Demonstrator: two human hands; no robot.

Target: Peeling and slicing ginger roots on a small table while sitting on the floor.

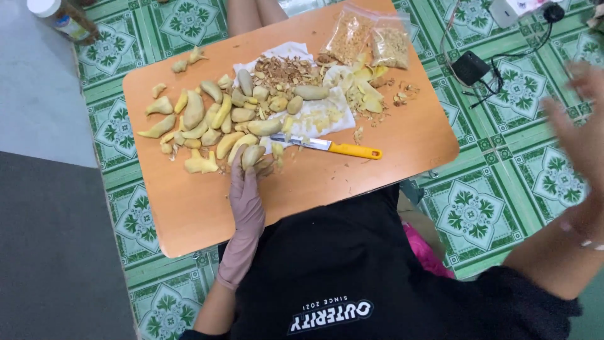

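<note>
My left hand (246, 196), in a pinkish glove, rests on the small orange table (189, 208) and its fingertips hold a pale yellow peeled piece (253, 155). More peeled yellow pieces (201, 119) lie in a pile just beyond it. A knife with a yellow handle (327, 147) lies on the table right of that hand, its blade on a white cloth (318, 116). My right hand (582, 135) is bare, blurred and raised off the table at the far right, fingers spread, holding nothing.
Brown peel scraps (284, 68) sit on the cloth. Two clear bags of dried bits (371, 38) lie at the table's far edge. A black adapter with cables (470, 67) lies on the green patterned floor. A bottle (60, 17) stands top left.
</note>
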